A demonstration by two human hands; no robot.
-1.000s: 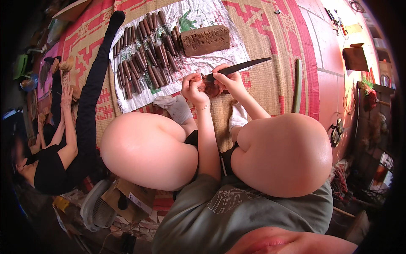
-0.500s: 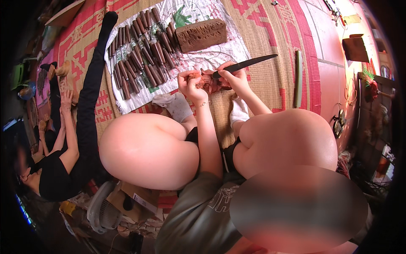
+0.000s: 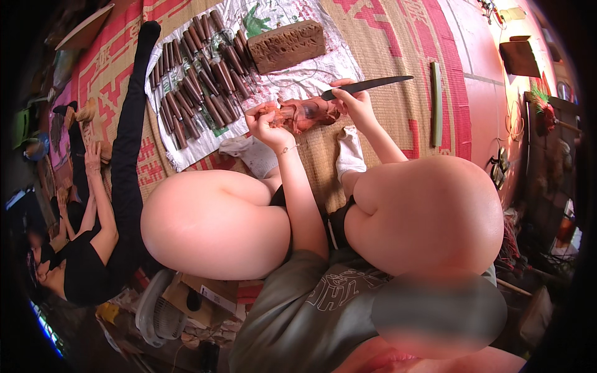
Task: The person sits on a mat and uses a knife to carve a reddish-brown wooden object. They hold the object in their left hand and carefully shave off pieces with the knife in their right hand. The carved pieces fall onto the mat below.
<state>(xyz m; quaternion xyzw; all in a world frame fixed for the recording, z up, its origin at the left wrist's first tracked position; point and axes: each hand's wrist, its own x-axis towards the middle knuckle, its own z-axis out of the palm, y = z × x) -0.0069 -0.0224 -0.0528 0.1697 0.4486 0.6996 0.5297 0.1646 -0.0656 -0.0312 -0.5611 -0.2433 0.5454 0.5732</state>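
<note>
My left hand (image 3: 268, 127) is closed around the left end of a reddish-brown carved wooden piece (image 3: 306, 115), which lies level above the mat in front of my feet. Its surface looks knobbly and uneven, with a darker patch near the middle. In my right hand (image 3: 356, 104) is a long, flat, dark file (image 3: 379, 83), pinched near its left end and pointing out to the right. That near end of the file sits just above the carving's right part; whether they touch is unclear.
Beyond my left hand, several wooden-handled carving tools (image 3: 202, 71) lie in rows on a white cloth (image 3: 180, 158), beside a brown block (image 3: 287, 46). A greenish bar (image 3: 437, 102) rests on the woven mat (image 3: 398, 118) at right. Another person (image 3: 93, 248) sits at left, one black-clothed leg stretched along the cloth.
The carved piece has turned and shifted so more of its length shows. My left hand has moved left, and my right hand with the file has moved slightly right, widening the gap.
</note>
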